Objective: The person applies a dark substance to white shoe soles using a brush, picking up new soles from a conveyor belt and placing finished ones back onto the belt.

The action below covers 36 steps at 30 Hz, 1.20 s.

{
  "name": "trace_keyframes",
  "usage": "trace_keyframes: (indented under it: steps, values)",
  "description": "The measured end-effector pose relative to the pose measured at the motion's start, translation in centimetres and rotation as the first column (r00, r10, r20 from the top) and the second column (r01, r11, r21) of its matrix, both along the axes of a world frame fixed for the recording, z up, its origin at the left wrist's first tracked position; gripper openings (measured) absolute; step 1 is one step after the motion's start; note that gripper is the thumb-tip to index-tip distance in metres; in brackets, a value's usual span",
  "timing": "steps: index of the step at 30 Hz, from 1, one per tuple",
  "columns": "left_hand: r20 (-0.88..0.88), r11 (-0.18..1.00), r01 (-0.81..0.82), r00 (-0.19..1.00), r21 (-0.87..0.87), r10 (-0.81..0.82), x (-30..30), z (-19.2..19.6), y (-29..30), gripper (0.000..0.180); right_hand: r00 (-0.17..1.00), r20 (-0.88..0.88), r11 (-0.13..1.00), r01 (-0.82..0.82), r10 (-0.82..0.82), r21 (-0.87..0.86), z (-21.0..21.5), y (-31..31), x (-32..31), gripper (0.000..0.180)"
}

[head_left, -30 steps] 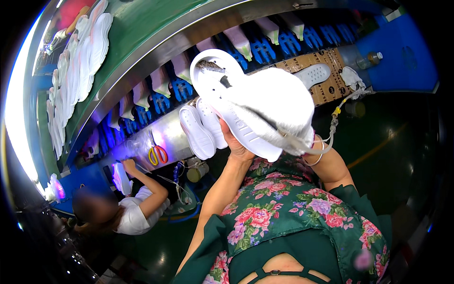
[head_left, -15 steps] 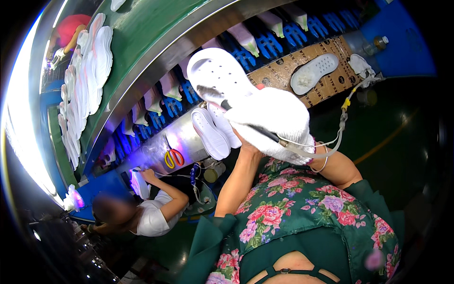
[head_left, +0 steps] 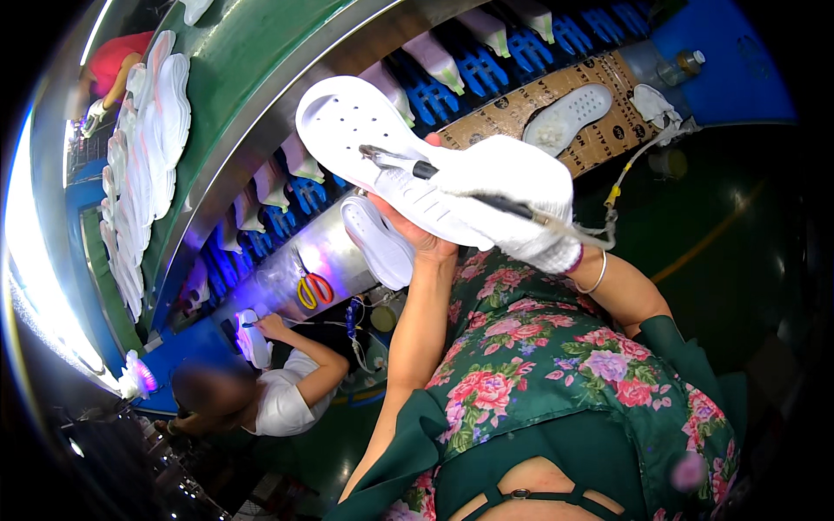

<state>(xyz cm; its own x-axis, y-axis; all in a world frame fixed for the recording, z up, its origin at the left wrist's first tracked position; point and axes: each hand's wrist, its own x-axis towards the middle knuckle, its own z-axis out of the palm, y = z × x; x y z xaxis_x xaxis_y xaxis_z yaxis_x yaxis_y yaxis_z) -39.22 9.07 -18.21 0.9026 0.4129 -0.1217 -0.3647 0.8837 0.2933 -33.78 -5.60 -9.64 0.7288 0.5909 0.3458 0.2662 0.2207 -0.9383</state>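
A white shoe sole (head_left: 347, 117) with small holes lies tilted across my bare left hand (head_left: 415, 233), whose fingers grip it from beneath and along its edge. My right hand (head_left: 521, 195), in a white knitted glove, is closed round a brush (head_left: 425, 169) with a dark handle. A thin hose runs from the brush's rear end. Its bristles rest on the sole's inner face, around the middle. Below the held sole, another white sole (head_left: 380, 243) lies on the metal bench (head_left: 343, 260).
Red-and-yellow scissors (head_left: 313, 286) lie on the bench. Cardboard (head_left: 486, 130) carries another sole (head_left: 569, 117), with a white cloth (head_left: 653, 104) beside it. Blue racks (head_left: 480, 71) line the green conveyor (head_left: 248, 61). At lower left, a co-worker (head_left: 291, 391) holds a sole (head_left: 254, 337).
The held sole has shifted left and turned, showing more of its length. Both hands moved left with it. The brush's bristles now lie further in from the sole's edge.
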Motion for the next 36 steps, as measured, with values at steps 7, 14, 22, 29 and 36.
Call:
trace_keyframes:
  steps: [7,14,22,29,36]
  values:
    - [0.39,0.926,0.372,0.863,-0.06,-0.321,1.0,1.4,1.9,0.098,0.845,0.524,0.993,-0.053,0.102,-0.108,0.1,-0.1,1.8,0.048]
    - [0.327,0.92,0.392,0.87,-0.007,-0.368,1.1,2.2,3.2,0.101,0.87,0.489,0.995,-0.015,0.061,-0.098,-0.2,0.2,-0.4,0.043]
    - [0.2,0.936,0.35,0.916,0.022,-0.348,1.4,3.4,3.9,0.113,0.893,0.446,0.991,-0.004,0.066,-0.137,-2.1,-0.7,-0.4,0.035]
    - [0.261,0.83,0.516,0.788,0.213,-0.557,1.6,3.3,6.4,0.103,0.908,0.408,0.993,-0.055,0.094,-0.106,-0.3,-0.3,0.8,0.023]
    - [0.364,0.667,0.645,0.559,0.374,-0.745,3.2,3.3,7.7,0.103,0.941,0.261,0.97,-0.176,0.216,-0.17,1.8,-1.2,-0.8,0.023]
